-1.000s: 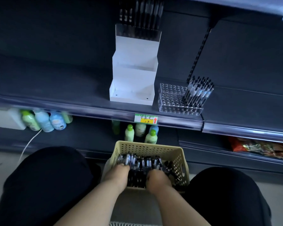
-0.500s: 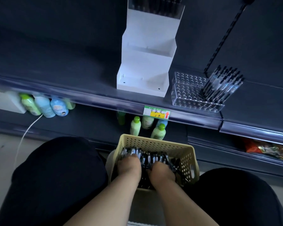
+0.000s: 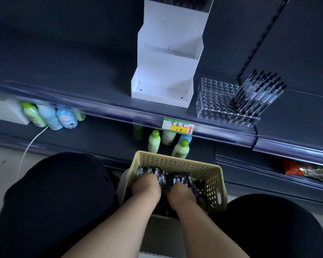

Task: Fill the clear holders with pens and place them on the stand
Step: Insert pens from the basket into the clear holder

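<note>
The dark shelf [image 3: 64, 75] carries the white stand [image 3: 166, 71], with the clear holder [image 3: 216, 97] just beside it, part-filled with pens [image 3: 259, 92]. Below, in the basket [image 3: 214, 175], the left hand [image 3: 145, 185] and right hand [image 3: 183, 193] rest on loose pens [image 3: 175, 178]; their fingers are hidden, so any grip cannot be told.

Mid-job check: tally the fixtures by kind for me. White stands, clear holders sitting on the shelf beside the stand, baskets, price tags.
White stand: 1
Clear holder on the shelf beside it: 1
Basket: 1
Price tag: 1
Total: 4
</note>
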